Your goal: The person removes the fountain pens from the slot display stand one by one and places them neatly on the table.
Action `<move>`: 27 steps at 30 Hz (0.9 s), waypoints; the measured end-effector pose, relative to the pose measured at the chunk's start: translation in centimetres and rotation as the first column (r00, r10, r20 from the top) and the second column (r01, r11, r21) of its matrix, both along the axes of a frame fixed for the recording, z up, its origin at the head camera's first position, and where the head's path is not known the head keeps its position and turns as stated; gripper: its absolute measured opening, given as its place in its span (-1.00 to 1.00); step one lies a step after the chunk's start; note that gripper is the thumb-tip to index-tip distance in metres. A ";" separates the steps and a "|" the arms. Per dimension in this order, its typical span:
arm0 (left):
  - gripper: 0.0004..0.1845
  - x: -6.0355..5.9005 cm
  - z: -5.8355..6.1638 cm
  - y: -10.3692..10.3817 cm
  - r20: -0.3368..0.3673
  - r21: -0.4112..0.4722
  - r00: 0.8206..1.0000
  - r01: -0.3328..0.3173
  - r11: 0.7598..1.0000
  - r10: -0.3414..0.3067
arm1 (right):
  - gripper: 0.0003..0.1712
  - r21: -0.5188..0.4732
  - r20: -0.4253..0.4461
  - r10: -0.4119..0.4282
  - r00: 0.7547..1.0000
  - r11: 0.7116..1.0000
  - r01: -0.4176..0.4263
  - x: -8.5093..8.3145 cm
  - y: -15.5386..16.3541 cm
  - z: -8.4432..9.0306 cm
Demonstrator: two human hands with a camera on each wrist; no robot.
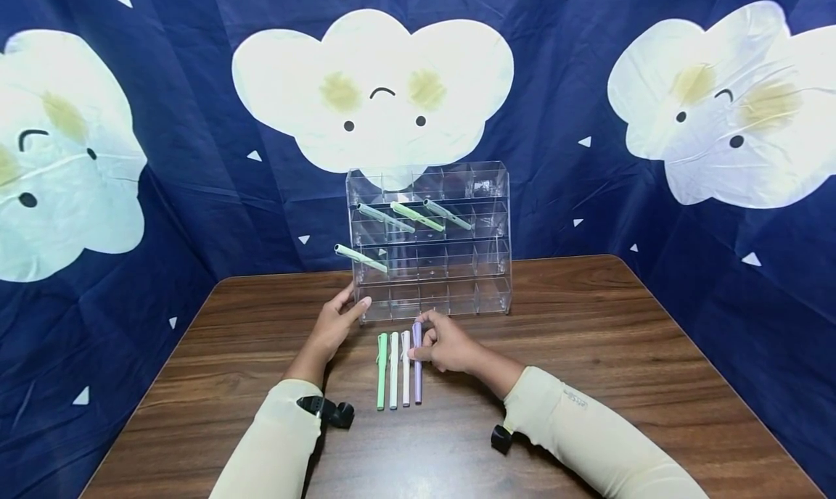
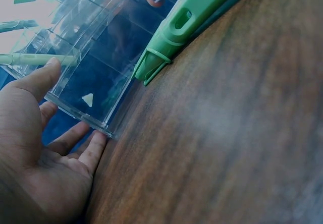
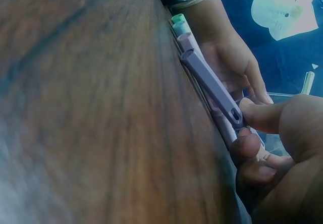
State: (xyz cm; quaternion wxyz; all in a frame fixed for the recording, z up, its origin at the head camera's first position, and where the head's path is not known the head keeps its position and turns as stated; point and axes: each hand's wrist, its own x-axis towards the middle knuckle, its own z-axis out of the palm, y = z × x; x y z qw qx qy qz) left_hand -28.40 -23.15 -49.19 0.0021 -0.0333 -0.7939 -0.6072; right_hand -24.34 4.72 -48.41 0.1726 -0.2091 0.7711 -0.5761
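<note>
Below, brown table (image 1: 575, 318); behind, blue cloth (image 1: 555, 216).

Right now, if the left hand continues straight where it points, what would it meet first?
Probably the clear rack, at its lower left corner; the left hand seems to touch it there, though exact depth is unclear.

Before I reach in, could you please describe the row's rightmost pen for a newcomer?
A clear rack stands on the wooden table. In front, rightmost of four side-by-side pens, is the purple pen, the only one the right hand holds.
</note>
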 end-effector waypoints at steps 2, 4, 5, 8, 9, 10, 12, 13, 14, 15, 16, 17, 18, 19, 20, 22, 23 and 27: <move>-0.21 0.0 0.0 -0.1 0.000 -0.010 1.000 -0.001 1.000 0.001 | -0.30 -0.003 0.004 0.002 1.000 1.000 -0.002 0.0 -0.2 -0.2; -0.22 0.0 0.0 -0.2 0.000 -0.011 1.000 -0.002 1.000 0.002 | -0.30 -0.004 -0.002 0.002 1.000 1.000 -0.002 -0.1 -0.3 -0.4; -0.22 -0.1 -0.1 -0.3 0.002 -0.014 1.000 -0.004 1.000 0.004 | -0.30 -0.001 -0.004 0.003 1.000 1.000 -0.003 -0.1 -0.4 -0.5; -0.21 -0.1 -0.1 -0.3 0.010 -0.018 1.000 -0.003 1.000 0.004 | -0.29 0.008 -0.004 0.000 1.000 1.000 0.000 -0.2 -0.4 -0.8; -0.21 -0.1 -0.1 -0.2 0.013 -0.016 1.000 -0.001 1.000 0.001 | -0.27 0.013 -0.001 -0.002 1.000 1.000 0.002 -0.3 -0.3 -0.8; -0.21 -0.1 0.0 -0.2 0.017 -0.013 1.000 0.000 1.000 0.000 | -0.26 0.018 0.002 -0.002 1.000 1.000 0.002 -0.3 -0.3 -0.9; -0.21 -0.1 0.0 -0.1 0.019 -0.008 1.000 -0.005 1.000 0.005 | -0.26 0.027 0.007 0.001 1.000 1.000 -0.001 -0.3 -0.2 -1.0; -0.21 -0.1 0.0 0.0 0.017 -0.008 1.000 -0.004 1.000 0.005 | -0.25 0.029 0.007 0.000 1.000 1.000 -0.001 -0.3 -0.1 -1.0; -0.21 -0.2 0.0 0.1 0.018 -0.007 1.000 -0.005 1.000 0.005 | -0.25 0.032 0.008 0.003 1.000 0.999 -0.003 -0.3 -0.1 -1.0; -0.21 -0.2 0.0 0.1 0.019 -0.006 1.000 -0.007 1.000 0.007 | -0.25 0.034 0.010 0.003 1.000 0.999 -0.003 -0.3 0.0 -1.0; -0.21 -0.2 -0.1 0.1 0.021 -0.002 1.000 -0.010 1.000 0.010 | -0.25 0.038 0.012 0.003 1.000 0.999 -0.003 -0.3 0.0 -1.0; -0.20 -0.3 -0.1 0.1 0.021 -0.006 1.000 -0.008 1.000 0.008 | -0.26 0.039 0.015 0.002 1.000 0.999 -0.003 -0.3 0.1 -1.1; -0.20 -0.3 -0.1 0.2 0.021 -0.007 1.000 -0.004 1.000 0.004 | -0.26 0.041 0.017 0.000 1.000 0.999 0.000 -0.2 0.1 -1.0; -0.20 -0.3 -0.1 0.2 0.021 -0.009 1.000 0.002 1.000 -0.002 | -0.27 0.041 0.021 -0.003 1.000 0.999 0.002 -0.2 0.2 -1.0; -0.20 -0.3 -0.1 0.2 0.021 -0.007 1.000 0.004 1.000 -0.004 | -0.27 0.042 0.019 -0.006 1.000 0.999 0.005 -0.2 0.2 -1.1; -0.20 -0.3 -0.2 0.2 0.013 -0.006 1.000 0.005 1.000 -0.005 | -0.26 0.044 0.018 -0.011 1.000 0.999 0.010 -0.2 0.3 -1.1; -0.21 -0.2 -0.1 0.2 0.008 -0.007 1.000 0.003 1.000 -0.002 | -0.26 0.043 0.017 -0.010 1.000 0.999 0.009 -0.2 0.2 -1.1; -0.21 0.0 -0.1 0.2 0.001 -0.008 1.000 -0.004 1.000 0.004 | -0.24 0.046 0.023 -0.005 1.000 0.999 0.004 -0.3 0.2 -1.0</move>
